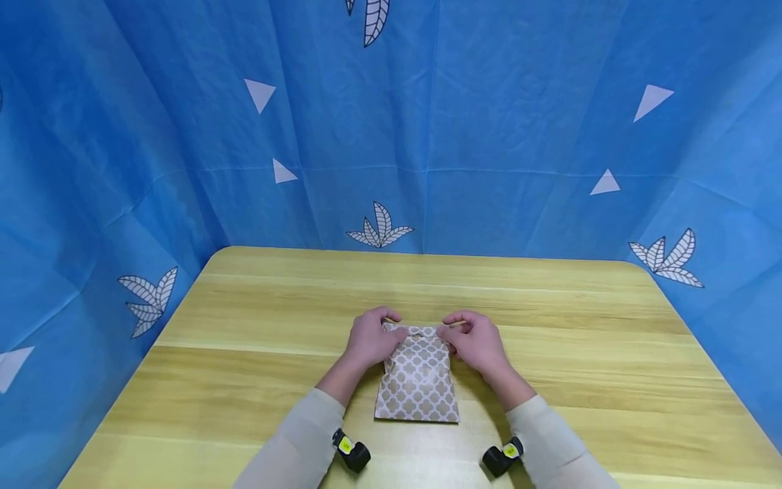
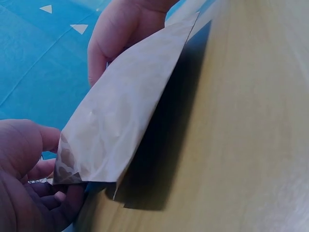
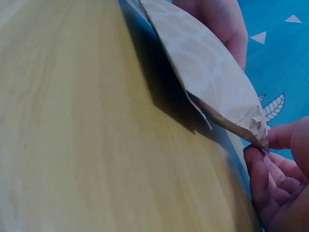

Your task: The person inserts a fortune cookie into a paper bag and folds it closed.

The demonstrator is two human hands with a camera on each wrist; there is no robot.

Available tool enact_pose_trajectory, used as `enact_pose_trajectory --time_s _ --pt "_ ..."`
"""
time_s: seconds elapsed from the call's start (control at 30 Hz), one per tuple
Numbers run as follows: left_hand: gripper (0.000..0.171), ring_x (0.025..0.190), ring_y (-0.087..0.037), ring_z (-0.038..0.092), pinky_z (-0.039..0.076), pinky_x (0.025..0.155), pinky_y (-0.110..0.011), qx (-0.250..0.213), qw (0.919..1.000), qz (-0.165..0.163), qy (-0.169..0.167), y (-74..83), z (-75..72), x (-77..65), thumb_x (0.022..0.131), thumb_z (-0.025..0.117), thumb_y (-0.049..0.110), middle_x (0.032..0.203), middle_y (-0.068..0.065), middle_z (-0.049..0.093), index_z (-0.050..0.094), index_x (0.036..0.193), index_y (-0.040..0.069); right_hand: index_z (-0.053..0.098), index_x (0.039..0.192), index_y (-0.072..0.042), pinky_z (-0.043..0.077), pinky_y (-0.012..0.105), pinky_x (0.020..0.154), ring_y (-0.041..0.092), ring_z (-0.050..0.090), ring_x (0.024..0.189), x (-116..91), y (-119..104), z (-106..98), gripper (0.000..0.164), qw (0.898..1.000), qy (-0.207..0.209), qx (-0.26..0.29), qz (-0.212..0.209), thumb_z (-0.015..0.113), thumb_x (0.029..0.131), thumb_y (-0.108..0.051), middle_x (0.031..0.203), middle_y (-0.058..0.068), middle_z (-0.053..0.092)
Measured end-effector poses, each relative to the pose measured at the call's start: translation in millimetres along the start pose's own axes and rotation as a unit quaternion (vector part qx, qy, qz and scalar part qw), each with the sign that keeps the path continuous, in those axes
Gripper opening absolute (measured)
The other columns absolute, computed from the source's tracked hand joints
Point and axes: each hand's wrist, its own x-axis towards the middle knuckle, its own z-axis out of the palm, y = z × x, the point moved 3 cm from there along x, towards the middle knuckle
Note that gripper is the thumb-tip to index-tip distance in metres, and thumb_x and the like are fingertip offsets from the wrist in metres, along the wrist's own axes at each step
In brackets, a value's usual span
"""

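A small tan paper bag [image 1: 418, 384] with a white quatrefoil pattern is in front of me, its folded top edge facing away. My left hand [image 1: 371, 337] pinches the top left corner, thumb over the front and fingers behind. At the top right corner my right hand [image 1: 479, 343] pinches the same edge between thumb and fingers. Seen from the left wrist, the bag [image 2: 116, 106] slants above the table with a dark shadow under it. The right wrist view shows creased paper on the bag [image 3: 207, 58] near my right fingertips [image 3: 256, 153]. What the bag contains is hidden.
The wooden table [image 1: 244, 401] has light yellow grain and rounded far corners. A blue curtain [image 1: 501, 122] with white leaves and triangles hangs behind it and along the sides. Black wrist cameras are strapped over both sleeves [image 1: 299, 435].
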Motion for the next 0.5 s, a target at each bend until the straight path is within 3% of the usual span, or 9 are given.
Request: enact_pose_trajectory --time_s 0.23,0.5 --pt "0.022 0.08 -0.02 0.057 0.049 0.073 -0.038 0.011 0.9999 0.006 -0.012 0.1 -1.5 2.0 0.087 0.075 0.022 0.091 -0.001 0.063 0.073 0.106 0.01 0.07 0.105 -0.001 0.052 0.031 0.052 0.02 0.062 0.058 1.5 -1.9 0.7 0.021 1.0 -0.009 0.003 0.009 0.074 0.089 -0.014 0.068 0.009 0.064" --pt "0.019 0.083 -0.02 0.059 0.051 0.076 -0.039 0.011 0.9997 0.012 -0.018 -0.5 -5.5 4.1 0.088 0.072 0.02 0.093 -0.001 0.065 0.073 0.104 0.01 0.068 0.108 0.0 0.053 0.031 0.054 0.021 0.063 0.062 2.7 -4.1 -0.9 0.023 0.999 -0.02 0.006 0.027 0.072 0.091 -0.015 0.074 0.011 0.066"
